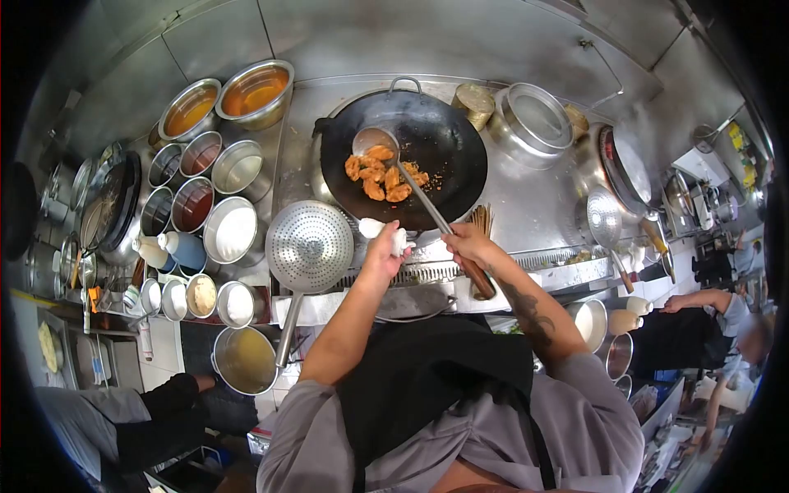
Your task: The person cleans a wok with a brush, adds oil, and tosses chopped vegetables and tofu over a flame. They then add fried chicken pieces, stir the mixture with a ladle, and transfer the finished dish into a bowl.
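A black wok [456, 152] sits on the stove with browned, sauced pieces of food [374, 177] in its middle. My right hand [470, 246] is wrapped round the wooden handle of a ladle [421, 197], whose bowl rests among the pieces. At the wok's near edge, my left hand [385, 256] is closed on a white cloth [371, 228]. Whether the cloth covers a wok handle is hidden. Just left of that hand lies a perforated strainer [309, 246], its handle pointing toward me.
Metal pots, including one with white contents [231, 231], crowd the left side. Two bowls of orange liquid, one nearer the wok [285, 72], stand behind them. A lidded pot [530, 135] and a second strainer [604, 218] are at right. Other people [711, 320] stand on both sides.
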The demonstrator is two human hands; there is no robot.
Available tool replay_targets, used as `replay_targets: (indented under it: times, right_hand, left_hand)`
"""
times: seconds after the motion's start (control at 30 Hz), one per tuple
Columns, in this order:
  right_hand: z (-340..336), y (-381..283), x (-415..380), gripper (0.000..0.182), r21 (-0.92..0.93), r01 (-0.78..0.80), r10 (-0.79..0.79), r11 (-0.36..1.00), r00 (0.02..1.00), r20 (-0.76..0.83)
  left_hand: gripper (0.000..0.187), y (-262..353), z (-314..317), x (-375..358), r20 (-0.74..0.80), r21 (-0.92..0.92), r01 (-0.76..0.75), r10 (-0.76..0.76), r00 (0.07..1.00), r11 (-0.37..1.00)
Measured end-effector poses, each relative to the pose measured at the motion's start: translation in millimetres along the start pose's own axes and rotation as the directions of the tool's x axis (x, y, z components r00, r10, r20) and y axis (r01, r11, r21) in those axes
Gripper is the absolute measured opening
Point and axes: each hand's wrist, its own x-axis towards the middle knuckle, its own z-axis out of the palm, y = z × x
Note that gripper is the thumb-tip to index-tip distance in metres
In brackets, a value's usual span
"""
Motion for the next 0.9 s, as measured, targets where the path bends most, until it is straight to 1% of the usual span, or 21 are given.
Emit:
replay_targets:
  times: [0.07, 0.1, 0.13, 0.17, 0.2, 0.23, 0.27, 0.3, 0.33, 0.37, 0.43, 0.47, 0.5, 0.57, 0.6, 0.67, 0.7, 0.77, 0.8, 0.83, 0.9]
  right_hand:
    - [-16.9, 2.9, -18.3, 0.013, -0.158, 0.041, -0.030, 0.987, 0.997, 0.071]
    - [-31.2, 1.4, -30.5, 0.013, -0.231, 0.065, -0.044, 0.971, 0.994, 0.095]
    - [-42.7, -6.1, -44.8, 0.013, -0.228, 0.063, -0.043, 0.972, 0.995, 0.091]
    - [-53.0, -15.0, -61.3, 0.017, -0.432, 0.094, -0.077, 0.897, 0.995, 0.056]
    - [-60.2, -18.1, -70.3, 0.023, -0.616, 0.111, -0.116, 0.780, 0.993, 0.032]
    - [-64.9, -10.2, -67.8, 0.023, -0.614, 0.107, -0.113, 0.782, 0.993, 0.030]
    - [-64.0, -5.4, -64.6, 0.029, -0.813, 0.137, -0.287, 0.566, 0.957, -0.038]
    - [-63.2, 0.0, -64.6, 0.034, -0.946, 0.102, -0.461, 0.307, 0.886, -0.054]
    - [-59.6, 2.8, -56.6, 0.035, -0.951, 0.009, -0.400, 0.310, 0.908, -0.122]
    - [-51.8, 1.3, -52.8, 0.035, -0.950, 0.003, -0.399, 0.313, 0.908, -0.128]
    - [-43.6, 2.0, -41.7, 0.032, -0.965, 0.039, -0.440, 0.258, 0.894, -0.082]
    - [-40.4, -2.1, -43.0, 0.030, -0.949, 0.111, -0.431, 0.297, 0.902, -0.030]
    - [-40.0, -4.3, -49.7, 0.030, -0.947, 0.110, -0.433, 0.301, 0.901, -0.033]
    - [-42.2, -10.9, -69.1, 0.034, -0.940, 0.165, -0.331, 0.300, 0.942, 0.059]
    - [-52.0, -6.2, -70.0, 0.034, -0.939, 0.159, -0.331, 0.305, 0.942, 0.052]
    - [-78.7, 8.0, -69.8, 0.038, -0.919, 0.201, -0.330, 0.339, 0.940, 0.083]
    - [-77.5, 7.9, -75.3, 0.038, -0.918, 0.197, -0.325, 0.345, 0.942, 0.079]
    - [-80.1, -0.5, -88.3, 0.048, -0.989, 0.077, -0.442, 0.125, 0.897, 0.014]
    - [-80.5, -7.8, -97.6, 0.047, -0.991, 0.078, -0.464, 0.109, 0.886, 0.019]
    - [-82.8, -12.0, -103.6, 0.047, -0.991, 0.078, -0.464, 0.112, 0.886, 0.017]
    - [-85.2, -19.3, -113.9, 0.046, -0.967, 0.169, -0.495, 0.191, 0.867, 0.053]
  left_hand:
    - [0.016, 8.8, 0.7, -3.0, 0.019, -0.087, 0.084, -0.083, 0.996, 0.993]
    - [0.016, 11.0, -1.2, 0.5, 0.019, -0.084, 0.086, -0.085, 0.996, 0.993]
    - [0.016, 11.5, -4.2, 5.0, 0.040, -0.046, 0.090, -0.088, 0.995, 0.995]
    - [0.016, 11.0, -6.3, 7.5, 0.059, -0.008, 0.095, -0.095, 0.994, 0.995]
    - [0.014, 11.7, -5.6, 8.2, 0.048, 0.021, 0.100, -0.101, 0.994, 0.995]
    - [0.014, 12.4, -5.5, 8.6, 0.047, 0.023, 0.104, -0.105, 0.993, 0.994]
    - [0.012, 12.4, -6.8, 9.9, 0.064, 0.028, 0.095, -0.097, 0.993, 0.995]
    - [0.011, 11.9, -8.0, 10.3, 0.081, 0.035, 0.088, -0.091, 0.993, 0.995]
    - [0.008, 12.0, -9.1, 12.5, 0.092, 0.018, 0.098, -0.099, 0.991, 0.995]
    - [0.008, 9.7, -11.4, 14.7, 0.095, 0.022, 0.102, -0.104, 0.990, 0.995]
    - [0.007, 9.2, -12.8, 17.8, 0.120, 0.009, 0.087, -0.088, 0.989, 0.996]
    - [0.007, 9.2, -12.3, 18.3, 0.115, -0.014, 0.086, -0.084, 0.990, 0.996]
    - [0.007, 9.3, -13.2, 18.0, 0.115, -0.008, 0.086, -0.084, 0.990, 0.996]
    - [0.007, 9.1, -13.0, 19.2, 0.076, 0.012, 0.087, -0.088, 0.993, 0.996]
    - [0.007, 9.7, -11.6, 20.6, 0.078, 0.018, 0.092, -0.093, 0.993, 0.996]
    - [0.008, 6.5, -12.1, 21.3, 0.050, 0.021, 0.098, -0.099, 0.994, 0.995]
    - [0.008, 0.5, -7.0, 5.1, 0.047, 0.025, 0.105, -0.106, 0.993, 0.994]
    - [0.008, -16.0, 13.7, -39.0, 0.035, -0.093, 0.063, -0.060, 0.998, 0.994]
    - [0.010, -17.4, 26.2, -72.2, -0.008, -0.123, 0.112, -0.114, 0.993, 0.986]
    - [0.011, -22.0, 34.2, -94.7, 0.012, -0.103, 0.129, -0.128, 0.992, 0.986]
    - [0.011, -22.3, 49.6, -120.2, -0.057, -0.102, 0.110, -0.116, 0.992, 0.989]
